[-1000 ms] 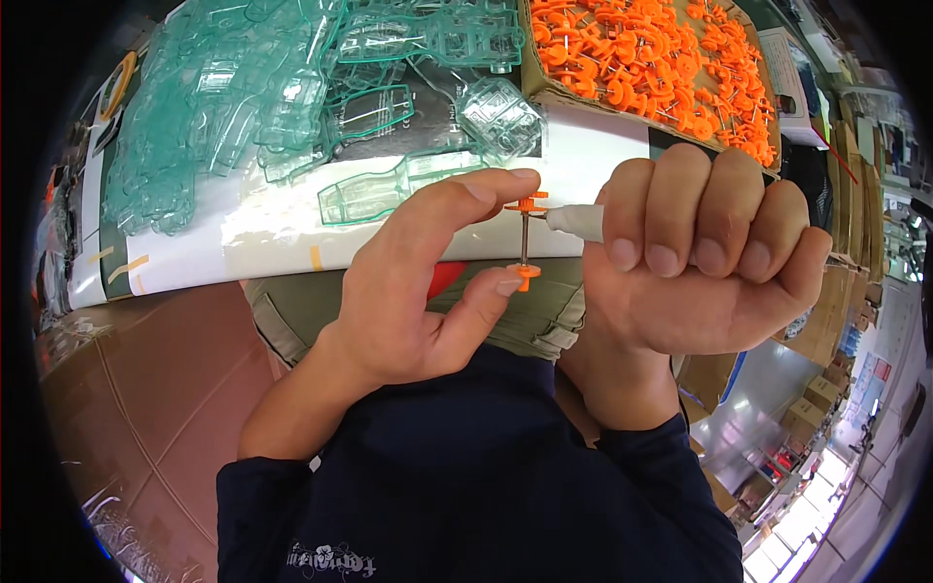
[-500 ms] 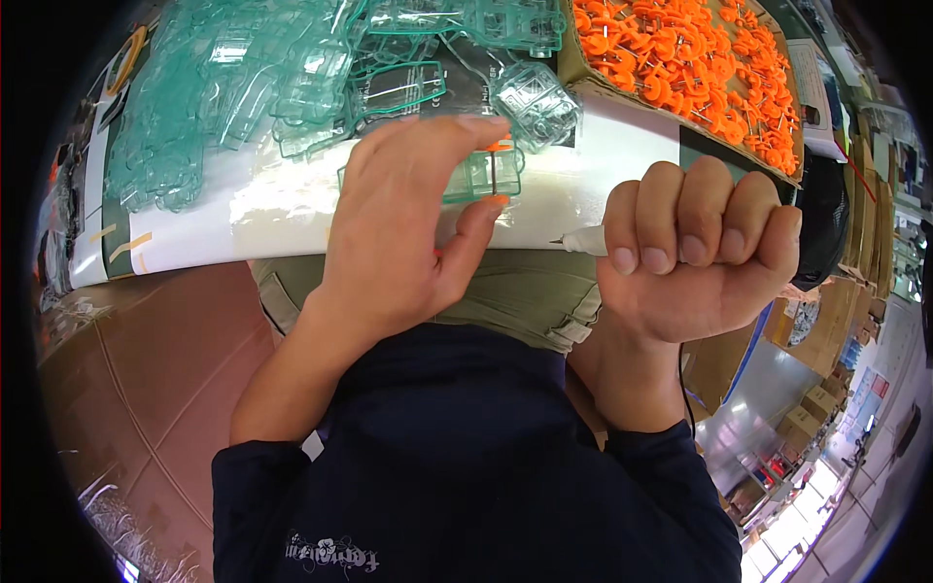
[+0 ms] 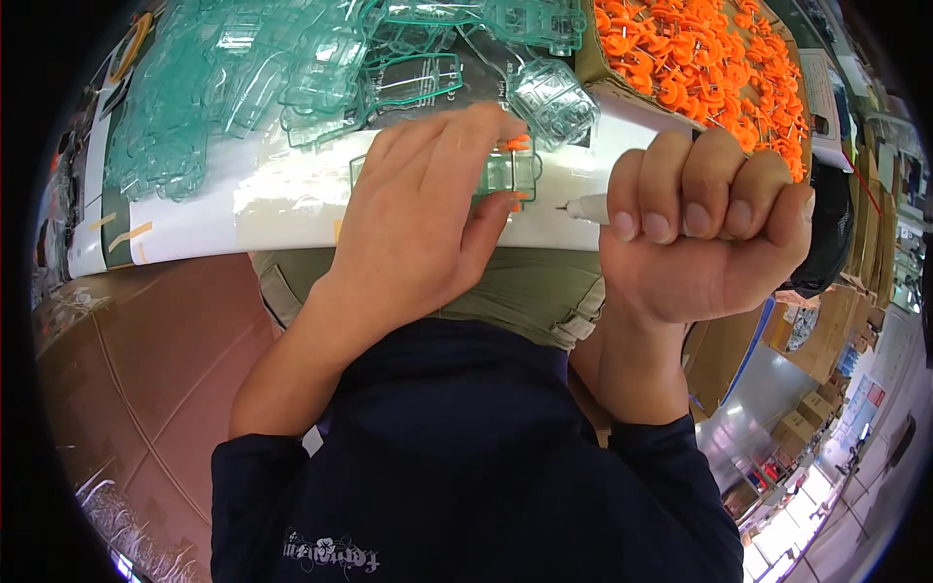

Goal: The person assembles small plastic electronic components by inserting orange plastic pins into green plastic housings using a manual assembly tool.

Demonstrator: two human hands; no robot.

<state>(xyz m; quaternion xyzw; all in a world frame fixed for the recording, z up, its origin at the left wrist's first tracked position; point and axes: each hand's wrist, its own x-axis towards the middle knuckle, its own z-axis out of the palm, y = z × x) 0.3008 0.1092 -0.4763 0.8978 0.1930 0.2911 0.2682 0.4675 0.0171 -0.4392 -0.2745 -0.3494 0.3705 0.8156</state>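
My left hand (image 3: 413, 209) is closed in a pinch, with thumb and forefinger on a wheel axle (image 3: 514, 170): a thin metal rod with an orange wheel at each end. Directly below the axle, a clear green plastic car body (image 3: 535, 180) rests on the white work surface, mostly covered by my hand. In my right hand (image 3: 705, 233), the fingers wrap round a white pen-like tool (image 3: 587, 208). Its thin needle tip points left toward the axle, a short gap away from it. The rest of the tool is hidden in my fist.
Clear green plastic shells (image 3: 262, 78) are heaped at the far left and middle. A cardboard box (image 3: 632, 92) full of orange wheel axles (image 3: 695, 53) stands at the far right. The white table surface (image 3: 194, 228) ends in front of my lap.
My right hand has moved the white tool a little away from my body. My left hand keeps its pinch on the axle. The whole view has shifted slightly.
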